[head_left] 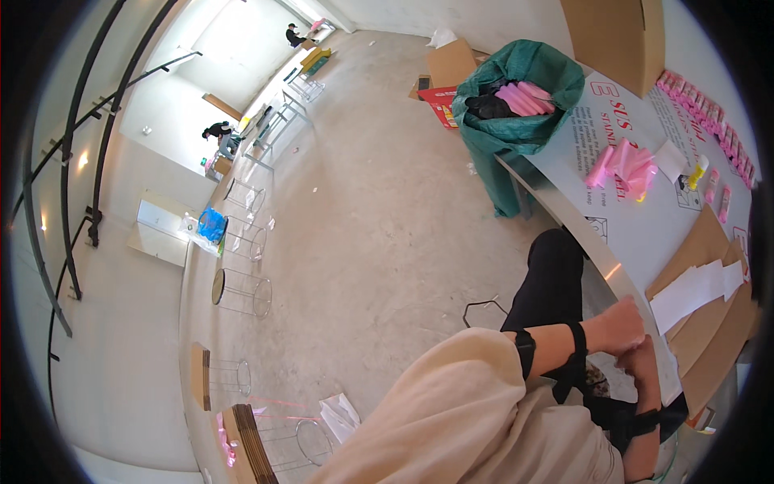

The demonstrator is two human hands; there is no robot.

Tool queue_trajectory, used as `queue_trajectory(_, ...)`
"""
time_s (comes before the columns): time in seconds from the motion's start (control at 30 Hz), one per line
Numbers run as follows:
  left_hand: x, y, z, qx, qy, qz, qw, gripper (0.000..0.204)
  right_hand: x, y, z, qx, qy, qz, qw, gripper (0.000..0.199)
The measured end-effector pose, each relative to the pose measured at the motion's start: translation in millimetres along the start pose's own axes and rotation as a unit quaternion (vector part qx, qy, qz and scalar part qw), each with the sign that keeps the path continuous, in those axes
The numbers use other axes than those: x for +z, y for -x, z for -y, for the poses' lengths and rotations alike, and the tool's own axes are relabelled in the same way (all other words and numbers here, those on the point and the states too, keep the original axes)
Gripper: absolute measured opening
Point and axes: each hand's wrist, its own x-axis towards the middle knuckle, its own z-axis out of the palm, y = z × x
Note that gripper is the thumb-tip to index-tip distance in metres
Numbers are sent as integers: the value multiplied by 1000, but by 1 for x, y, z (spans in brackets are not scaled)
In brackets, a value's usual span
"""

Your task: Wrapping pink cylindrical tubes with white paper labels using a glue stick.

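Note:
At the near edge of the table point(601, 214), my left hand point(619, 326) is closed in a fist. My right hand point(642, 363) meets it from below, fingers curled in; whatever they may hold is hidden. Just beyond them, white paper strips point(687, 297) lie on brown cardboard point(720, 345). Farther along sit a loose bunch of pink rolled pieces point(629, 168), a small white paper point(670, 160) and a yellow-and-white tube point(698, 172). Two pink wrapped tubes point(718, 196) rest near a long row of similar ones point(709, 121) at the far side.
A green woven sack point(492, 149) with pink rolls and black material inside stands against the table's far left corner. Behind it is an open carton point(451, 68). Stools point(242, 292) and flat cardboard point(246, 444) line the left. Two people point(216, 131) are at distant tables.

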Motion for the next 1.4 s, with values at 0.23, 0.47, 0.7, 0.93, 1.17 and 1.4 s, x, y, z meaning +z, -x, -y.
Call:
queue_trajectory(0.23,20,-11,-8,-126,79,84,985,14,11,-1,-26,-190,397,-299,846,15)
queue_trajectory(0.47,2,3,0,-94,119,56,987,13,16,22,13,-92,234,-159,955,22)
queue_trajectory(0.7,1,-11,-23,55,16,44,997,14,-2,34,-26,-11,-96,69,993,13)
queue_trajectory(0.93,-15,-21,-28,-59,66,142,986,7,5,44,-9,-155,301,-254,906,21)
queue_trajectory(1.17,-31,-39,0,74,-63,-150,984,21,-12,46,-7,10,-508,88,857,18)
queue_trajectory(1.4,-34,-27,9,-204,721,-39,661,28,-12,48,-4,-81,-667,237,701,24)
